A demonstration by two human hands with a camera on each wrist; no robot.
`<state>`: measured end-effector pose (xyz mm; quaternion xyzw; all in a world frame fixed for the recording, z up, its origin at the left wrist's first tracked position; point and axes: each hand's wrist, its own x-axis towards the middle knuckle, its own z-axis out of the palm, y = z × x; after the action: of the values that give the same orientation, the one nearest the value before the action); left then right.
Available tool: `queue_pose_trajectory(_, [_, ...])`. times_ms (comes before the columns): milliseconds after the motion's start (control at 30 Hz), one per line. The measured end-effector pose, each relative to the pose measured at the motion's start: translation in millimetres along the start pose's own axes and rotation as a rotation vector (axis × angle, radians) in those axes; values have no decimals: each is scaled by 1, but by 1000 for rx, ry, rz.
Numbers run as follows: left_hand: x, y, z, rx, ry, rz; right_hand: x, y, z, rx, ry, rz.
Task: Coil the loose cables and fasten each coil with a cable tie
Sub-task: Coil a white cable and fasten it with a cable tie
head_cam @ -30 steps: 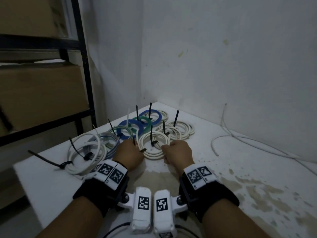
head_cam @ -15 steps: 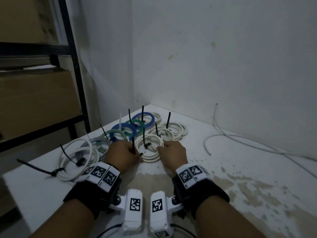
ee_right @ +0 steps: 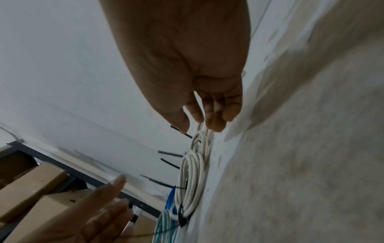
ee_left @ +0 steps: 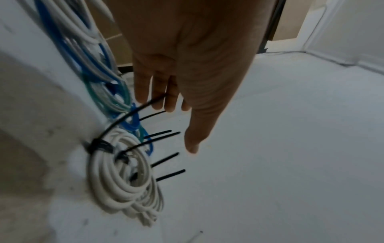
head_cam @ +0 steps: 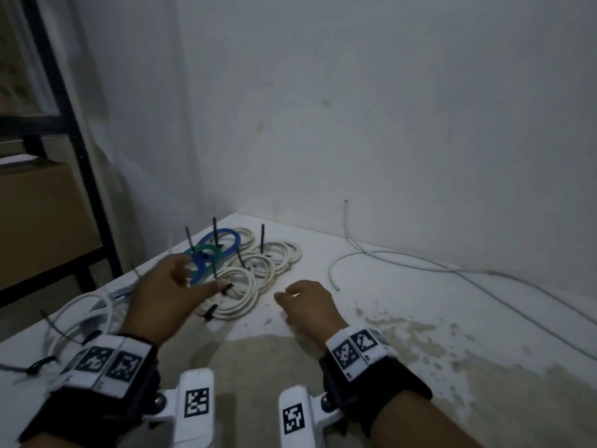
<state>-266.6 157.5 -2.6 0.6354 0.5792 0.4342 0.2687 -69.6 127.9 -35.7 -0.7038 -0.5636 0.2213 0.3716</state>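
White cable coil (head_cam: 237, 294): round loops, two black ties, flat on table (head_cam: 403, 305).

The table (head_cam: 420, 318) carries two blue coils (head_cam: 223, 242), one green coil (head_cam: 206, 252), about four tied white coils (head_cam: 235, 295), one untied white cable (head_cam: 403, 265) near the wall, several upright black cable ties (head_cam: 262, 236), and two hands (head_cam: 161, 295).

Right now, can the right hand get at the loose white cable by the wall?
Probably yes: the right hand is empty, and only bare table lies between it and the loose cable.
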Motion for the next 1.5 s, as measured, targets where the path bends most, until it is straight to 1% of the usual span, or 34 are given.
queue_pose_trajectory(67, [-6,19,4,-26,86,77,-13,11,-22,-59,-1,-38])
queue_pose_trajectory(133, [-17,41,15,-23,132,187,-29,23,-50,-113,-2,-45])
queue_pose_trajectory(200, [-33,64,35,-61,104,276,-47,37,-81,-176,32,-29])
queue_pose_trajectory(267, [-53,84,66,-143,-17,297,-68,53,-116,-221,77,14])
queue_pose_trajectory(333, [-76,98,104,-215,-180,264,-87,73,-152,-287,121,75])
queue_pose_trajectory(400, [-100,109,142,-316,-353,170,-104,98,-188,-360,171,146])
queue_pose_trajectory(467, [-126,121,177,-382,-510,69,-118,125,-222,-440,190,231])
queue_pose_trajectory(600, [-164,136,227,-531,-713,-139,-141,183,-281,-571,153,497])
queue_pose_trajectory(667, [-173,136,238,-573,-763,-221,-151,207,-299,-639,130,587])
queue_pose_trajectory(767, [-181,129,245,-605,-775,-263,-159,226,-308,-781,53,631])
queue_pose_trajectory(833, [-183,126,244,-615,-767,-274,-158,229,-306,-848,71,673])
queue_pose_trajectory(900, [-183,126,244,-612,-765,-271,-153,228,-306,-856,130,695])
queue_pose_trajectory(967, [-183,126,243,-593,-776,-268,-149,221,-307,-872,156,647])
queue_pose_trajectory(1033, [-181,130,243,-537,-808,-224,-148,208,-314,-892,264,511])
queue_pose_trajectory(1067, [-178,133,242,-480,-810,-169,-148,201,-320,-883,348,418])
queue_pose_trajectory(1133, [-171,144,242,-365,-768,-14,-144,183,-334,-821,526,181])
queue_pose_trajectory(1200, [-163,160,242,-283,-699,160,-137,161,-347,-760,626,-52])
queue_pose_trajectory(1267, [-153,179,243,-225,-609,350,-131,137,-356,-777,666,-262])
queue_pose_trajectory(1300, [-149,189,245,-213,-568,444,-129,123,-357,-787,663,-340])
queue_pose_trajectory(1367, [-140,209,249,-137,-508,624,-126,98,-355,-825,640,-446])
queue_pose_trajectory(1400, [-137,219,251,-81,-488,683,-124,87,-353,-853,633,-477])
queue_pose_trajectory(1433, [-133,227,253,-47,-475,712,-123,78,-352,-882,628,-497])
queue_pose_trajectory(1500, [-125,240,254,-49,-462,731,-123,65,-350,-927,631,-537])
